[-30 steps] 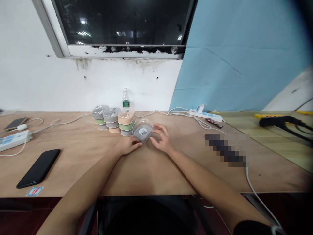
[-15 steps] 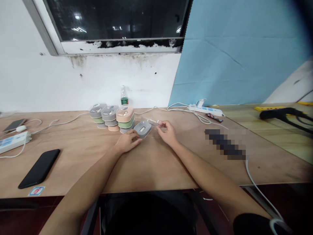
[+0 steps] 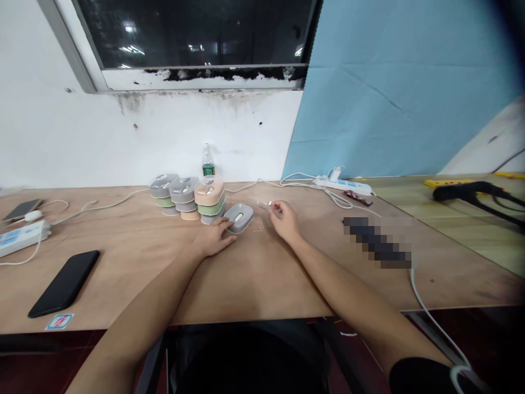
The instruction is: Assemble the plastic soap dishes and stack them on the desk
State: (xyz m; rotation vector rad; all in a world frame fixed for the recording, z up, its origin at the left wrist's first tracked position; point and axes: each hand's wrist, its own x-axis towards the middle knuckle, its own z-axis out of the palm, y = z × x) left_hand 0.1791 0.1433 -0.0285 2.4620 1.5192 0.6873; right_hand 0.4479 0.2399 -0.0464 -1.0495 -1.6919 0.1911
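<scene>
A grey lidded box [image 3: 241,217] with a small pale tab on its top lies on the table. My left hand [image 3: 214,237] rests at its near left side, fingers stretched out and touching its edge, thumb apart. To the right of the box, my right hand [image 3: 284,221] pinches a small clear plastic piece [image 3: 263,205] between thumb and fingers. The exact kind of this piece is hard to make out. Left of the grey box stand stacks of similar boxes [image 3: 210,191] in grey, peach and green.
Behind the stacks is a plastic bottle [image 3: 208,162] with a green label. A black phone [image 3: 65,283] lies at the left front. Power strips [image 3: 346,185] with white cables run along the back and left. A pixelated dark object [image 3: 377,242] lies on the right.
My right hand has shifted slightly right, drawing the clear piece away from the grey box. My left hand stays beside the box.
</scene>
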